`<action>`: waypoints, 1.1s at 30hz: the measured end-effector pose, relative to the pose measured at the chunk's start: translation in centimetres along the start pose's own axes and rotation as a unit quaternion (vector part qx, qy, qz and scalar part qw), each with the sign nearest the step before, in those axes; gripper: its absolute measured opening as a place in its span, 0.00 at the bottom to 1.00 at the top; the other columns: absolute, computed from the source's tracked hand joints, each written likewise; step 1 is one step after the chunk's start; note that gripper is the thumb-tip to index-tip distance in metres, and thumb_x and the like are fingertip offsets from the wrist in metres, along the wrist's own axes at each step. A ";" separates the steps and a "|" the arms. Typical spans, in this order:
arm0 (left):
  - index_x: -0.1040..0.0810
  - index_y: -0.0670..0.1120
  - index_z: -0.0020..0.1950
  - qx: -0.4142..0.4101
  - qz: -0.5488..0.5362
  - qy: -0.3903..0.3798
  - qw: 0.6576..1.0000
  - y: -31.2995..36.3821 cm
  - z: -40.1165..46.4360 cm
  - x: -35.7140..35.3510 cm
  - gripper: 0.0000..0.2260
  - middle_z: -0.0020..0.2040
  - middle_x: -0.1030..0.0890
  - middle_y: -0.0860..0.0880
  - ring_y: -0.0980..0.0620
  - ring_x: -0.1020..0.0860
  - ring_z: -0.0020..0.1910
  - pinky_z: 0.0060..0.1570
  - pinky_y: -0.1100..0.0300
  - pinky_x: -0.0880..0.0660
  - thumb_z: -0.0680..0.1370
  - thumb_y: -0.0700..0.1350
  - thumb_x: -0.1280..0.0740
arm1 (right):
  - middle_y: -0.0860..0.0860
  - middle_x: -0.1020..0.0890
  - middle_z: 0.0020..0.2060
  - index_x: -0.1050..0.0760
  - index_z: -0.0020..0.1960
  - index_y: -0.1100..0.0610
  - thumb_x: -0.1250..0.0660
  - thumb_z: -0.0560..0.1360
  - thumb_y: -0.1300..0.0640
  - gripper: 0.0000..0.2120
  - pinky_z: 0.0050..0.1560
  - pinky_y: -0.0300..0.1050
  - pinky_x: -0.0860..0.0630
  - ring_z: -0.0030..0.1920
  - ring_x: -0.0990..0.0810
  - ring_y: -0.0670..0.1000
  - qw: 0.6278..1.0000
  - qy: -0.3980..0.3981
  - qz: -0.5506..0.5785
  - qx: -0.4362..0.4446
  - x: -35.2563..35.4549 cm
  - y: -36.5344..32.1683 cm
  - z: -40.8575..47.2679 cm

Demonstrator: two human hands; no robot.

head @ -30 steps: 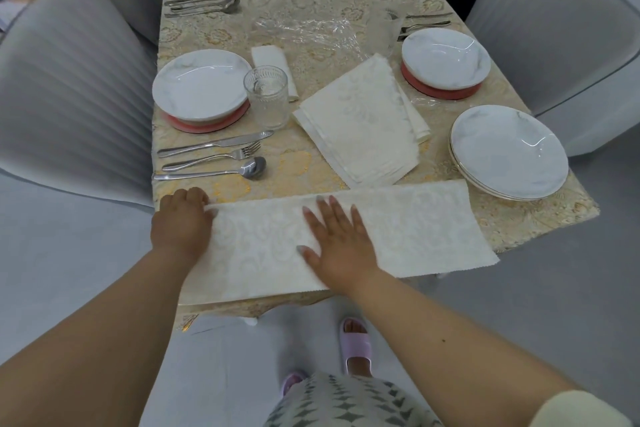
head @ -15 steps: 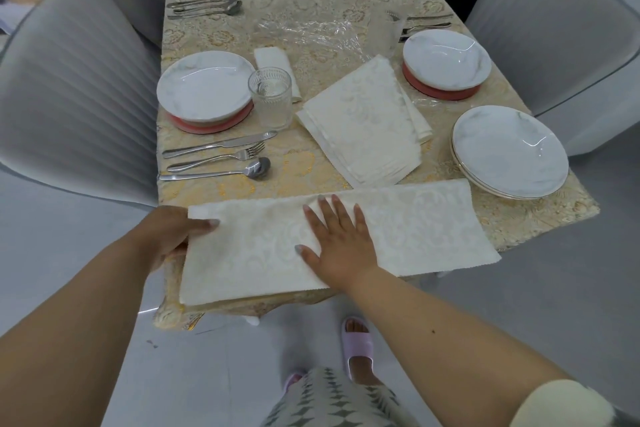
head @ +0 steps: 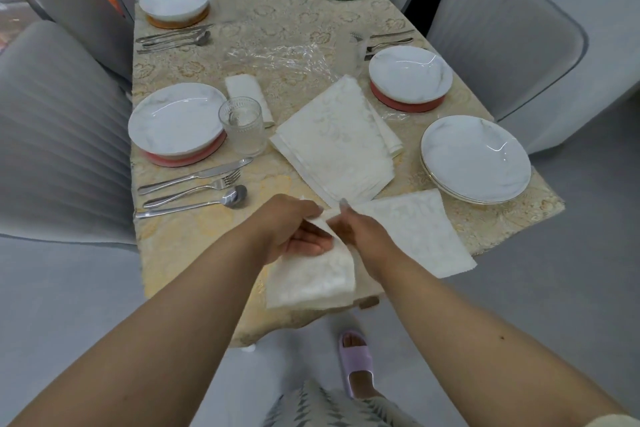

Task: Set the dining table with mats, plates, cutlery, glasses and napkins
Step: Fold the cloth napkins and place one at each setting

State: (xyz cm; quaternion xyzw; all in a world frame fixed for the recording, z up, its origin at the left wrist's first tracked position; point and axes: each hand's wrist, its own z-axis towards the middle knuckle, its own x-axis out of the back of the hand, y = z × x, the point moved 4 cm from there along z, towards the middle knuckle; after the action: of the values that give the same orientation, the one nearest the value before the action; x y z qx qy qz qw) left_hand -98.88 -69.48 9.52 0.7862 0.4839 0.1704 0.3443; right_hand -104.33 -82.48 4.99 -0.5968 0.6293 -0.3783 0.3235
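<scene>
Napkin (head: 398,232) mid-fold at six o'clock: left hand (head: 294,236) pinches the flap, right hand (head: 360,236) seemingly pinning the crease. Match edges, then press flat.

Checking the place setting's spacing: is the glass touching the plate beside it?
Cannot tell. In the head view the glass overlaps the right rim of the plate, so no gap shows between them, but it may simply stand in front.
</scene>
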 end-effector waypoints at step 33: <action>0.25 0.50 0.52 -0.184 0.507 0.041 0.841 0.2 8.7 -2.7 0.11 0.46 0.22 0.55 0.53 0.24 0.47 0.50 0.56 0.31 0.79 0.56 0.37 | 0.46 0.35 0.31 0.42 0.33 0.52 0.38 0.79 0.53 0.19 0.30 0.41 0.42 0.32 0.35 0.47 0.923 0.217 -0.306 -0.086 15.7 3.9 -0.4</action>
State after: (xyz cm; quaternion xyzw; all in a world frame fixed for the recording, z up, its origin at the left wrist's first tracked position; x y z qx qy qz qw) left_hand -94.80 -75.19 3.65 0.8362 -0.0093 0.4392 0.3284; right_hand -107.84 -98.09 2.54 -0.6891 0.5013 -0.5234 -0.0052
